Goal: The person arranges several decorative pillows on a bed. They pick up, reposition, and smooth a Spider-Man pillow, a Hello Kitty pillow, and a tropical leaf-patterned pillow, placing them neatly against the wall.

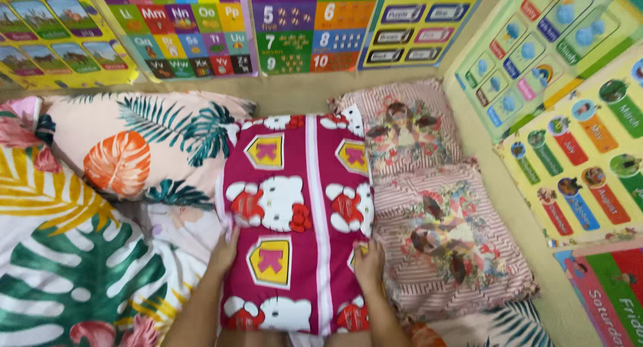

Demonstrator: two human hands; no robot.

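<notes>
Both hands, left [224, 253] and right [368, 263], apart, pressed flat on magenta cartoon pillow [298, 220]; two striped pillows [442, 233] beside.

We cannot see the near end of the magenta cartoon-cat pillow [295, 220], which runs off the bottom edge between our forearms. Our left hand [224, 253] has its fingertips tucked under the pillow's side, so they are hidden; our right hand [368, 261] lies partly over the seam beside the striped pink pillow [455, 253]. The leaf-print bedding [74, 266] is cut by the left and bottom edges. The wall charts [295, 25] lose their tops to the upper edge (and those on the right wall [583, 119] run out of frame), their smaller pictures too tiny to tell.
</notes>
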